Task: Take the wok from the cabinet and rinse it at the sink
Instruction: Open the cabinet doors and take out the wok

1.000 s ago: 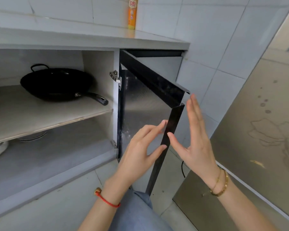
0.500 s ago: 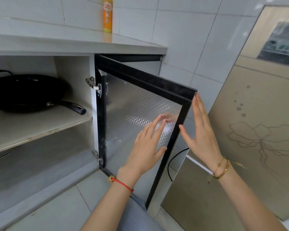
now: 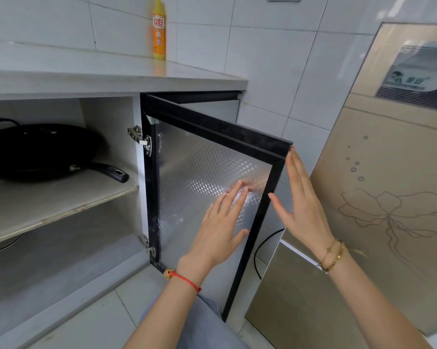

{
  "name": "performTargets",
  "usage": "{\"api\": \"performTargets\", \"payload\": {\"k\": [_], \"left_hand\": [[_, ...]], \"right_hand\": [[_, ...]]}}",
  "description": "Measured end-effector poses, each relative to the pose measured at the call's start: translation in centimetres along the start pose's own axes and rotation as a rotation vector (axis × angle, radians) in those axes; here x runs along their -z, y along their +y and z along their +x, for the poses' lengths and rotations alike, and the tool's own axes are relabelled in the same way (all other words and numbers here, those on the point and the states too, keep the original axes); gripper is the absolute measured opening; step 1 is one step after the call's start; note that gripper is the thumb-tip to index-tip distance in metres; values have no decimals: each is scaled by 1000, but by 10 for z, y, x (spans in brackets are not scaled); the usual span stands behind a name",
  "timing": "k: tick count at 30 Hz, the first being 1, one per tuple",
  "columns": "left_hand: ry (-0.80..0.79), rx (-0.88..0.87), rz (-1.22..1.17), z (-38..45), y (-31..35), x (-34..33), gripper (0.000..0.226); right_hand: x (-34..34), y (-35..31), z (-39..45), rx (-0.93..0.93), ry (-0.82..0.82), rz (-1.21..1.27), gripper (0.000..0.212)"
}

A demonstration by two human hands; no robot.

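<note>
Cabinet door open, 2 flat hands at its free edge; wok not yet touched.

Wok [image 3: 36,149]: black, on the upper shelf [image 3: 61,197] inside the cabinet, long handle [image 3: 106,170] pointing toward the opening. Door [image 3: 202,187]: black frame, patterned metal panel, swung out on 2 hinges. Left hand [image 3: 220,225]: fingers straight, spread narrow, flat on the inner panel, holding nothing. Right hand [image 3: 300,200]: fingers straight and together, at the outer edge of the door, holding nothing. Advice: push the door fully clear so it cannot swing back, then reach for the handle, supporting the rim with the other hand.
</note>
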State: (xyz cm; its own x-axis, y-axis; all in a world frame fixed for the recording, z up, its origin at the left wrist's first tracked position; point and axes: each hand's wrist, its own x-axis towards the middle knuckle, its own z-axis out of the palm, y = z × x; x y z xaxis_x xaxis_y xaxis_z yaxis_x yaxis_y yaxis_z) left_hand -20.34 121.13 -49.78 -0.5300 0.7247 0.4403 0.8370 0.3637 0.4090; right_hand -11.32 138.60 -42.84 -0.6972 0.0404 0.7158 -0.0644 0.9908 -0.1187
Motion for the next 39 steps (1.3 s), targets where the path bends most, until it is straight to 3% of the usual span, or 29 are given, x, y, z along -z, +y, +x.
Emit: {"api": "performTargets", "payload": {"k": [9,13,18,28,39], "left_hand": [[35,-13,-31,-22,5,18,76],[141,8,-50,-38,6,39,64],[324,79,-28,-66,-5,77,51],[503,371,142,-139,-82,161,41],[569,645,93,-156,-206,201,41]], "right_hand": [[11,-30,-10,7,-6,9,82],[19,-47,-16,37,107,12,76],[20,-84,-18,243,182,53,58],[-56,-171,24,310,-37,367,45],[-225,-221,134,145,-405,354,49]]}}
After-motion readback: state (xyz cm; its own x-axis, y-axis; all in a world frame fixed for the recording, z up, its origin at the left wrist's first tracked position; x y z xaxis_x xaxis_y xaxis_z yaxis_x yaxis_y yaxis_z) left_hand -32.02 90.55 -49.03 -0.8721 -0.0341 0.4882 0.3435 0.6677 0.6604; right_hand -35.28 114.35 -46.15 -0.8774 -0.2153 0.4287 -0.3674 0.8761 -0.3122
